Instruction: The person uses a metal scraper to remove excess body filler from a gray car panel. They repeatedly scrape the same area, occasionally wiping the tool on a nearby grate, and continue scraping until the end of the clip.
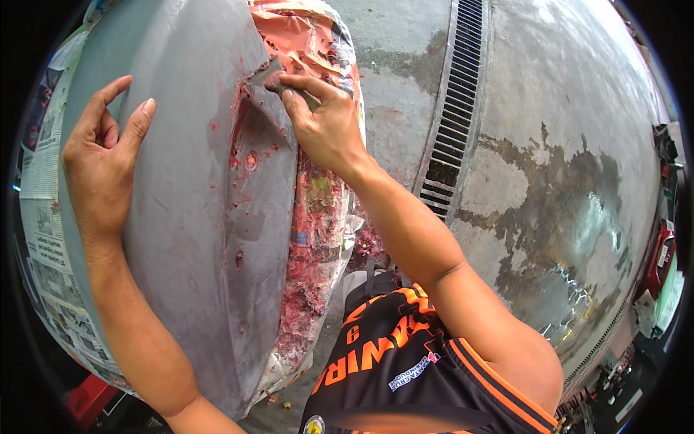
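Note:
A large grey vehicle body panel point(173, 188) fills the left side, its surface dull and smudged with darker patches. At the top of its right edge, my right hand point(322, 119) is closed on a flat grey piece point(267, 75), its straight edge against the panel; I cannot make out whether it is a scraper or folded sandpaper. Reddish crumbs cling along a recess point(253, 148) just below that hand. Over the panel's left part, my left hand point(105, 155) holds nothing, thumb and forefinger apart, the other fingers curled.
Newspaper masking point(43, 239) covers the left side. Crumpled orange and printed masking sheet point(318, 239), with red debris, lines the panel's right edge. A slotted drain grate point(455, 94) crosses the concrete floor, which has a dark wet patch point(549, 210). Various items point(658, 275) stand at the far right.

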Motion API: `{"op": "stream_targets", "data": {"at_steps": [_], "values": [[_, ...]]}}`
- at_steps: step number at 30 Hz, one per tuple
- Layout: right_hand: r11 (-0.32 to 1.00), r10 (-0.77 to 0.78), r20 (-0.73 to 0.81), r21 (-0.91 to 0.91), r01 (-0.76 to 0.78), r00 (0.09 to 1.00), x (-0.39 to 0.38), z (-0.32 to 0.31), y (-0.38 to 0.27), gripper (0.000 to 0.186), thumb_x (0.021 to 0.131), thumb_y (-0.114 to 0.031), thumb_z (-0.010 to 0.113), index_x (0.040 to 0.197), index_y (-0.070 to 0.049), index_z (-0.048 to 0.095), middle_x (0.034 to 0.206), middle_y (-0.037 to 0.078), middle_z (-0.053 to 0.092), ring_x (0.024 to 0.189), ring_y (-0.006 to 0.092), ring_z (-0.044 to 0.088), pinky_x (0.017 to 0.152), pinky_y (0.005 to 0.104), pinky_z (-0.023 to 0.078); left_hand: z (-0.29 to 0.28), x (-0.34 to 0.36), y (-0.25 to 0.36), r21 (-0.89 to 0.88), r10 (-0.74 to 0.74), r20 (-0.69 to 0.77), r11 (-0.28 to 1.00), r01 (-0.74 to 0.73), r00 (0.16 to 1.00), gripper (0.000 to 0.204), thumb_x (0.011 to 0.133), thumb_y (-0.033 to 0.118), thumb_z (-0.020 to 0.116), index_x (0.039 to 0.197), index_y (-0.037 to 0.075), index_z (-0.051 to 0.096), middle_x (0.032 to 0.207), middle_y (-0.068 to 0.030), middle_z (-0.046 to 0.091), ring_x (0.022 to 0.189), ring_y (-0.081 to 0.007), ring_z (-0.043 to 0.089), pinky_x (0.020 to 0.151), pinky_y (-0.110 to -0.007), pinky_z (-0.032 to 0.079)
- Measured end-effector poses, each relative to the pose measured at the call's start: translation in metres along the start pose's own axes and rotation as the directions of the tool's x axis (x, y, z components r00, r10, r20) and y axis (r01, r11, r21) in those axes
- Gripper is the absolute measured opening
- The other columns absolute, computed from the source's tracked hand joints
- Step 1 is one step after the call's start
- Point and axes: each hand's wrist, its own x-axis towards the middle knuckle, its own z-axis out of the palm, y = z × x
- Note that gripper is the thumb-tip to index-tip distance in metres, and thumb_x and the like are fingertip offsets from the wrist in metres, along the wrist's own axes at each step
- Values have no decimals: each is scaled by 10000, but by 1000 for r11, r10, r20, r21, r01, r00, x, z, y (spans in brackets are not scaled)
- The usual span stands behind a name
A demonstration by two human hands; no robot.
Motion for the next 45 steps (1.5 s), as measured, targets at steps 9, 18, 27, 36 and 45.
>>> {"op": "stream_targets", "data": {"at_steps": [9, 18, 27, 36, 45], "values": [[988, -103, 70, -109, 110, 992, 12, -14, 3, 271, 986, -162, 701, 1231, -63, 764, 1121, 132, 789, 996, 151, 725, 882, 306, 564, 0, 0, -1, 2, 35, -17, 999, -35, 999, 374, 910, 240, 822, 1243, 83, 761, 680, 72, 303, 610, -56, 296, 567, -260, 267], [969, -155, 136, -170, 178, 978, 22, -14, 4, 259, 966, -151, 697, 1200, -64, 767, 1001, 165, 794, 838, 219, 777, 818, 348, 599, 1, 0, -3, 33, 46, -25, 998, -45, 999, 366, 910, 263, 822, 1232, 99, 768, 676, 72, 298, 602, -55, 298, 564, -258, 261], [953, -255, 41, -160, 258, 966, 9, -1, -3, 263, 955, -97, 677, 1196, -17, 748, 1058, 215, 770, 916, 317, 780, 833, 372, 603, 2, -1, -3, 55, 19, -19, 998, -18, 1000, 387, 901, 276, 829, 1237, 95, 763, 670, 64, 306, 599, -65, 308, 562, -260, 272], [975, -154, 43, -156, 158, 987, 2, -6, -5, 285, 967, -163, 709, 1231, -64, 752, 1135, 169, 778, 995, 217, 761, 885, 334, 573, 1, 0, 0, 53, 43, -29, 998, -41, 999, 396, 899, 296, 829, 1234, 94, 764, 664, 56, 316, 591, -71, 315, 555, -269, 281], [984, 38, 111, -179, -17, 993, 11, -11, 7, 266, 976, -166, 715, 1215, -65, 768, 1106, 106, 795, 969, 104, 695, 872, 285, 555, 2, 0, -5, 75, 63, -30, 995, -60, 998, 391, 905, 312, 826, 1234, 109, 766, 642, 64, 325, 572, -63, 328, 545, -267, 285]]}}
